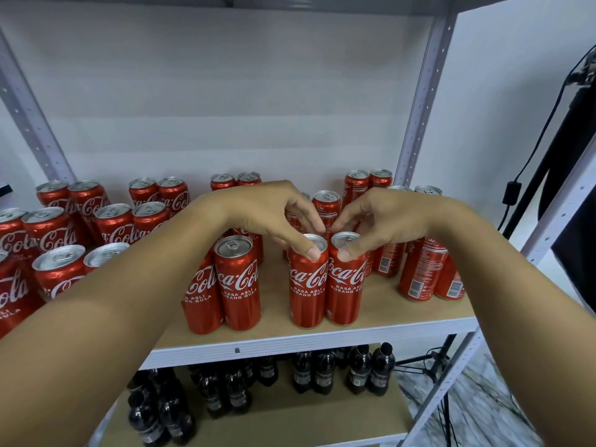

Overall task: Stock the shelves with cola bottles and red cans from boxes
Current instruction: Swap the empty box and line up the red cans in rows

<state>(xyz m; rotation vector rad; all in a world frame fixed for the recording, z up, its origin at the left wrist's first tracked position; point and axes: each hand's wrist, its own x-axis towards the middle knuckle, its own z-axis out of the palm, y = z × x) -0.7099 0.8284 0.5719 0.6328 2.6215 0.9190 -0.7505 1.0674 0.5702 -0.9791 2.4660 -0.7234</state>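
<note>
Gripping two upright cans by their rims at frame centre: left hand (274, 214) holding left can (307, 282), right hand (380, 221) holding right can (344, 279), touching side by side.

1. Your red cans (308, 282) are glossy painted metal, with bare silvery tops that catch the light.
2. The shelf (403, 304) under them is matt, light wood-look board, edged with a smooth pale metal rail.
3. The uprights (419, 101) are pale painted metal, punched with holes.
4. Your bottles (382, 369) below look like dark, shiny plastic.
5. The back wall (225, 91) is matt white.
</note>
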